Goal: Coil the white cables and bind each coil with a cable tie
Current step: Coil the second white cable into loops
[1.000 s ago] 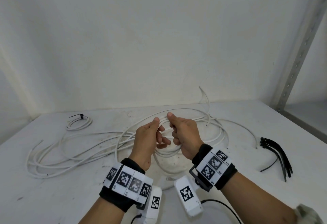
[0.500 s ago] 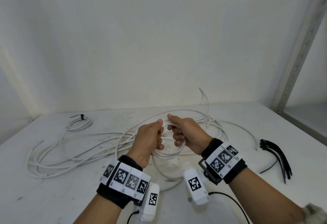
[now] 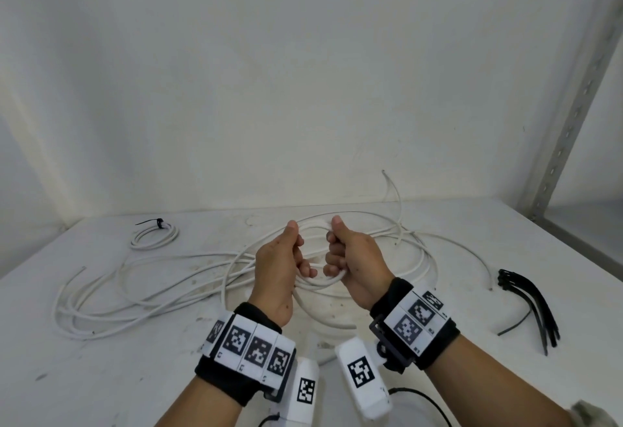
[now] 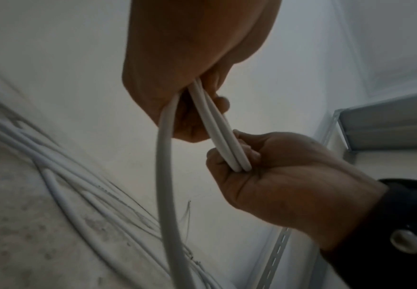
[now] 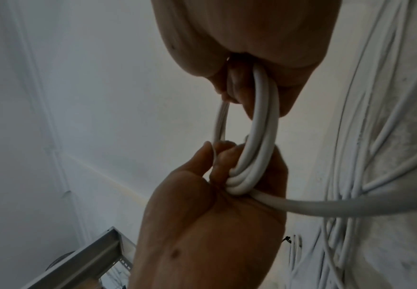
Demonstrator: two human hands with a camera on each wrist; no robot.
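Observation:
A small coil of white cable (image 3: 315, 283) hangs between my two hands above the table's middle. My left hand (image 3: 296, 248) grips its left side with curled fingers and the thumb on top. My right hand (image 3: 337, 251) grips the right side the same way. The left wrist view shows two strands (image 4: 218, 129) running from my left hand (image 4: 190, 58) into the right hand (image 4: 276, 168). In the right wrist view several loops (image 5: 260, 127) pass through both fists, and a free tail (image 5: 338, 207) trails down to the table. Black cable ties (image 3: 529, 305) lie at the right.
Loose white cables (image 3: 135, 292) sprawl over the white table (image 3: 84, 376) to the left and behind my hands. A small coil bound with a black tie (image 3: 153, 234) lies at the back left. A perforated metal post (image 3: 573, 96) stands at the right.
My thumbs have drawn slightly apart on top of the coil. The right wrist swung out to the right and came partly back. Both hands kept their grip on the coil.

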